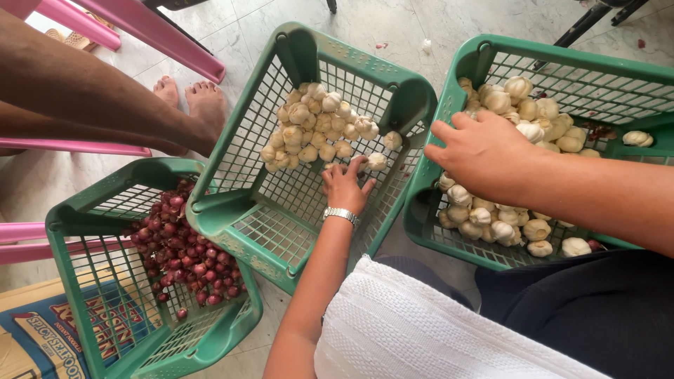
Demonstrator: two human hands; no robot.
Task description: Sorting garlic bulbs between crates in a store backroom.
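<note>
My left hand (344,188), with a metal wristwatch (341,215), rests palm down on the mesh floor of the tilted middle green basket (295,49). Its fingertips touch the near edge of a pile of white garlic bulbs (316,126), and nothing shows in its grip. My right hand (484,154) reaches palm down into the right green basket (484,52), fingers curled over the garlic bulbs (533,112) piled there. Whatever is under that palm is hidden.
A third green basket (70,217) at the lower left holds small red onions (175,253) and sits on a printed cardboard box (42,330). Another person's bare legs and feet (196,105) and pink chair legs (161,35) are at the upper left. A white towel (414,330) lies across my lap.
</note>
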